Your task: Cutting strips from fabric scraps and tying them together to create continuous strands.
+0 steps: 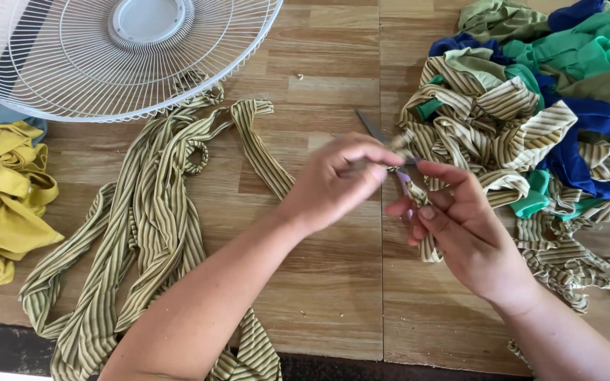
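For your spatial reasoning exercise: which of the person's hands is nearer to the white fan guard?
Left. The left hand is at mid-table, below and to the right of the white fan guard. The right hand is farther right, beside the fabric pile.

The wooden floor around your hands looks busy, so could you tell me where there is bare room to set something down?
Bare wood floor lies between the white fan guard and the fabric heap, and again near the lower edge, between the left hand and right hand. It is crowded to the right under the heap, to the left under the striped strips and yellow cloth.
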